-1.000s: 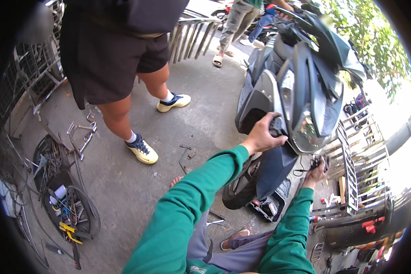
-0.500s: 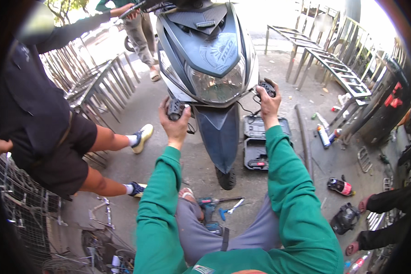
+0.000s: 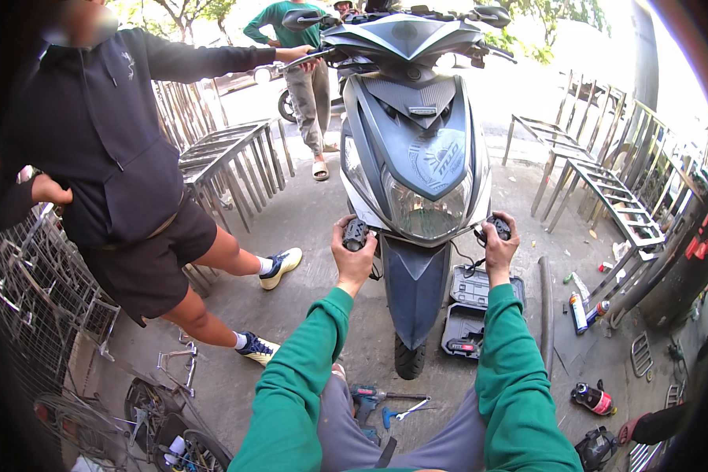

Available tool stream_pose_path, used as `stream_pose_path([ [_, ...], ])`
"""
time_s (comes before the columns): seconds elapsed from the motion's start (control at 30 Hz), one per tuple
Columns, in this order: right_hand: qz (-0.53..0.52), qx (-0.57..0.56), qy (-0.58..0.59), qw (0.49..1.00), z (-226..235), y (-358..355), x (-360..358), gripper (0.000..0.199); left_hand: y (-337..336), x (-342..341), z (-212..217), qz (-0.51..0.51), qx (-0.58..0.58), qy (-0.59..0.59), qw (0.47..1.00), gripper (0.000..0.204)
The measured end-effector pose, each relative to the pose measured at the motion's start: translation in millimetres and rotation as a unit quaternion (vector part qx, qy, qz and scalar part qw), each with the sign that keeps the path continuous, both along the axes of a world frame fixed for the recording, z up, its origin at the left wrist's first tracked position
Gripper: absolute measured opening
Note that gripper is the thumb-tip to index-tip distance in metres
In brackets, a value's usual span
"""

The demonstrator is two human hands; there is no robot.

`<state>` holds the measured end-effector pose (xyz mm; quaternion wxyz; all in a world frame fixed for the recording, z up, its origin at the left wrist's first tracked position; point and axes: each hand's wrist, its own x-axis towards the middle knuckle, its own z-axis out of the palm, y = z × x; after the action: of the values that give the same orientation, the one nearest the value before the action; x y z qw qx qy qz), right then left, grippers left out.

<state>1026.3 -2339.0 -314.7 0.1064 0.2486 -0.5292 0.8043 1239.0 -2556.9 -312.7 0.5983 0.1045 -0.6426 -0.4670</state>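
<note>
A dark blue and grey scooter faces me, front wheel on the concrete. My left hand is closed around a small black round part at the left of the headlight. My right hand grips a matching black part at the right of the headlight. Both my arms wear green sleeves. A person in a black hoodie stands at the left and holds the scooter's handlebar.
An open black tool case lies on the ground right of the front wheel. A cordless drill and a wrench lie between my knees. Spray cans and metal frames stand at right, metal racks at left. Another person stands behind.
The view has swung and centred on the scooter's front, now seen closer. Both hands stay closed on the two black parts beside the headlight. The person in black now stands upright at the left.
</note>
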Motion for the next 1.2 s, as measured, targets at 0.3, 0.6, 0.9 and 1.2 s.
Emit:
stream_pose_path([
  [0.3, -0.012, 0.009, 0.021, 1.000, 3, 1, 2, 0.021, -1, -1, -1, -0.002, 0.022, 0.002, 1.000, 0.043],
  [0.6, -0.087, 0.000, 0.002, 0.996, 3, -9, 9, 0.022, 0, -1, -2, 0.011, 0.018, -0.006, 1.000, 0.042],
  [0.9, -0.080, 0.010, -0.014, 0.997, -8, -8, 2, 0.041, 0, 3, 1, 0.014, -0.010, -0.009, 1.000, 0.044],
  [1.2, -0.019, -0.085, -0.043, 0.995, -19, -12, 5, 0.103, -2, -1, -11, -0.034, 0.047, 0.009, 0.998, 0.059],
])
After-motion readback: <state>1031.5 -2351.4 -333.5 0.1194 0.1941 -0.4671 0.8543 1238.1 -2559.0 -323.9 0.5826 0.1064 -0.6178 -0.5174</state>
